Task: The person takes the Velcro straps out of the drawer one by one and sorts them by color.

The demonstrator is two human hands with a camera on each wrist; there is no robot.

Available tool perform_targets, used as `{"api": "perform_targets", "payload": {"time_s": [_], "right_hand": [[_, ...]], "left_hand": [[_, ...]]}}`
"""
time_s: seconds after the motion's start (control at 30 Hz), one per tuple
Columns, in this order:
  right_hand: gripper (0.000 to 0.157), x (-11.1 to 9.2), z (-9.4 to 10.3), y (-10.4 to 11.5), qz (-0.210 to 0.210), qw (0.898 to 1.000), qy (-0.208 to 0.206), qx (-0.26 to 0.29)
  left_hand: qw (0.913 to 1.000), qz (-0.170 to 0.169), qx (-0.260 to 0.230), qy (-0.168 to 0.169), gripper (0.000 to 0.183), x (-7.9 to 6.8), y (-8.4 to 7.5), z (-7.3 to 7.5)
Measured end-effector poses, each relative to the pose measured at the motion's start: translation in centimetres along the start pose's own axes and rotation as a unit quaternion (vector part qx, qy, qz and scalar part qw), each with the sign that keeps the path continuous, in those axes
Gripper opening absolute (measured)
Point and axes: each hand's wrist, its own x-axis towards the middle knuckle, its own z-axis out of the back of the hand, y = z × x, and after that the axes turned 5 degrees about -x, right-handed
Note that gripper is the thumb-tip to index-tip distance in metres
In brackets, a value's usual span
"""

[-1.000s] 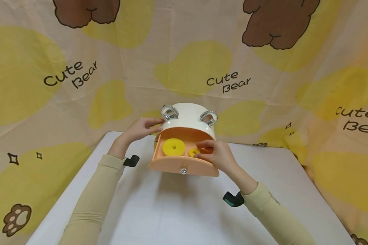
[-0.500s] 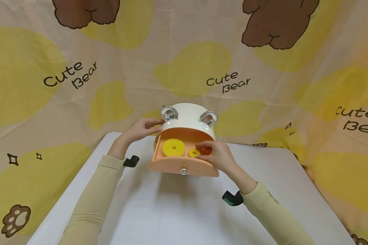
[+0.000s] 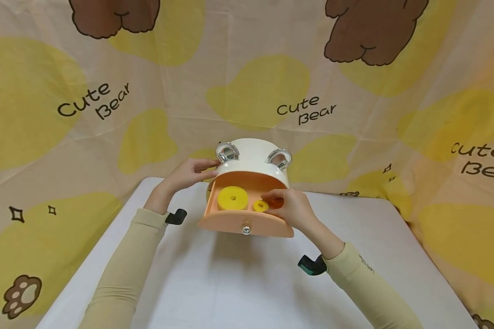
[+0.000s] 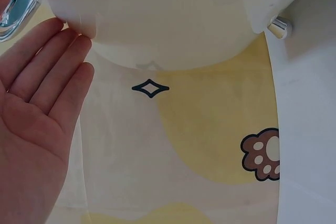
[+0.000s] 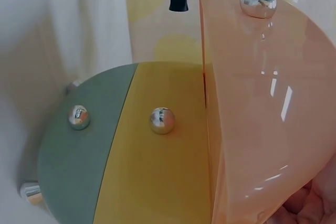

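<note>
A small white rounded cabinet (image 3: 253,153) stands on the table, its peach top drawer (image 3: 224,220) pulled out. Inside lie a large yellow disc (image 3: 233,198) with a centre hole and, to its right, a small yellow ring (image 3: 260,206). My right hand (image 3: 294,208) reaches into the drawer's right side. Its bent fingers and thumb lie just right of the ring, apparently clear of it. My left hand (image 3: 185,173) rests its extended fingers against the cabinet's left side near a silver ear (image 3: 228,151). The right wrist view shows little of that hand behind the drawer front.
Below the peach drawer, a yellow drawer (image 5: 157,171) and a green drawer (image 5: 73,156) are closed, each with a silver knob. A white cloth (image 3: 238,283) covers the table. A patterned curtain (image 3: 247,91) hangs close behind the cabinet.
My right thumb and fingertips have drawn back slightly to the right from the small yellow ring, which now shows more fully. The left hand and cabinet have not moved.
</note>
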Motion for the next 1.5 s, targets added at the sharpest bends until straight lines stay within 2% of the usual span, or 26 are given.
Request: {"api": "perform_targets", "payload": {"time_s": [0.13, 0.43, 0.73, 1.5], "right_hand": [[0.034, -0.1, 0.1, 0.0, 0.003, 1.000, -0.005, 0.006], [0.038, 0.0, 0.3, -0.6, 0.039, 0.998, -0.020, 0.043], [0.041, 0.3, 0.7, -1.1, 0.070, 0.989, -0.020, 0.131], [0.036, -0.6, 2.4, -1.3, 0.050, 0.984, -0.029, 0.171]], "left_hand": [[1.0000, -0.002, 0.002, 0.000, 0.054, 0.0, -0.2, 0.0], [1.0000, -0.003, 0.002, 0.001, 0.054, 0.0, -0.1, -0.1], [1.0000, 0.002, 0.000, 0.003, 0.054, 0.0, 0.0, -0.1], [1.0000, -0.001, -0.001, 0.007, 0.055, -0.1, -0.2, 0.1]]}}
